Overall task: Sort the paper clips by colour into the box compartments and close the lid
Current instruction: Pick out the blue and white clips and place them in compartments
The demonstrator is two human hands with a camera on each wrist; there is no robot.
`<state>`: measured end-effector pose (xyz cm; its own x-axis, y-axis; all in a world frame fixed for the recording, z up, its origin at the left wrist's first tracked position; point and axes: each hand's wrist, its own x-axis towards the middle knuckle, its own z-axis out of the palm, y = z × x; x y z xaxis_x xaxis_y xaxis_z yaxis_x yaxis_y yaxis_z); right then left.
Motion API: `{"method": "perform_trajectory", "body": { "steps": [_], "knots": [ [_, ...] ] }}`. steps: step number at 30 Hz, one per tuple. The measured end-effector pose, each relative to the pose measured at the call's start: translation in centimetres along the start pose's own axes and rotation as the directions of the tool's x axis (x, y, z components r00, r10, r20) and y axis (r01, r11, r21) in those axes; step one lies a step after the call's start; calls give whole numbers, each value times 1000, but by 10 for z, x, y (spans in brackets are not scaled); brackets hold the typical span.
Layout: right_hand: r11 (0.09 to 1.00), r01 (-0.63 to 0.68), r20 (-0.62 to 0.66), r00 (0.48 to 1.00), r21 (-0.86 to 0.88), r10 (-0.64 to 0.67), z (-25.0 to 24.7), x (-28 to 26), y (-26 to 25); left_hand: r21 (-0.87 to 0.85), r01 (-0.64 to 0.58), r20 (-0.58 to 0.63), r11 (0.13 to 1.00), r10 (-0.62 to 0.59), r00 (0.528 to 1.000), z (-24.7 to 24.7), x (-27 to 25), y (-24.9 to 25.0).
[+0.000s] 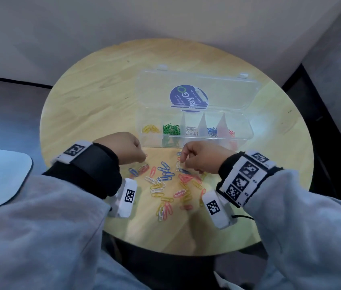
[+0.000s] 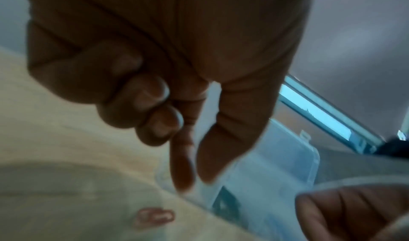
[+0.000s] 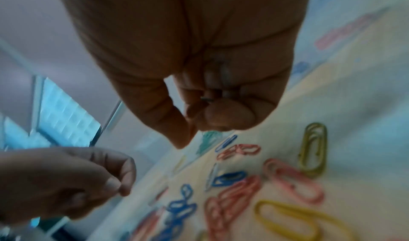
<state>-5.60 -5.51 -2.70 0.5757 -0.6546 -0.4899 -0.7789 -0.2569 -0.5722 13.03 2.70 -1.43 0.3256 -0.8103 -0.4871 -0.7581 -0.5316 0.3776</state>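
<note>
Pinching a white clip (image 1: 177, 165) in the right hand (image 1: 202, 156) while the left hand (image 1: 123, 147) curls, its grasp unclear, a person sorts paper clips (image 1: 169, 185) on the table (image 1: 102, 91) beside the open, partly filled box (image 1: 194, 130), many still loose.

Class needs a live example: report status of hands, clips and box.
Right hand pinching a white clip. Left hand curled, contents unclear. Box open, loose clips remain. Nothing in the way.

One box (image 1: 194, 137) with five compartments, one round table (image 1: 94, 97) and two hands are shown; loose clips (image 1: 166, 181) are too many and overlapped to be counted.
</note>
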Motion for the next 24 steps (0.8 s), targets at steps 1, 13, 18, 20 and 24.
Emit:
{"method": "perform_trajectory", "body": {
  "steps": [1, 13, 18, 20, 24],
  "knots": [
    [993, 26, -19, 999, -118, -29, 1, 1, -2, 36, 2, 13, 999, -3, 1000, 3, -1, 1],
    [848, 99, 41, 995, -521, -91, 8, 12, -11, 143, 14, 62, 990, -23, 998, 25, 2, 10],
    [859, 83, 103, 994, -506, -35, 7, 11, -10, 171, 36, 75, 985, -49, 996, 26, 6, 6],
    [885, 58, 114, 993, -463, -6, 7, 8, -8, 169, 37, 94, 985, -53, 994, 25, 6, 5],
    [992, -21, 131, 991, -126, 38, 3, 5, 1, 141, 18, 128, 990, -36, 991, 22, 5, 2]
  ]
}}
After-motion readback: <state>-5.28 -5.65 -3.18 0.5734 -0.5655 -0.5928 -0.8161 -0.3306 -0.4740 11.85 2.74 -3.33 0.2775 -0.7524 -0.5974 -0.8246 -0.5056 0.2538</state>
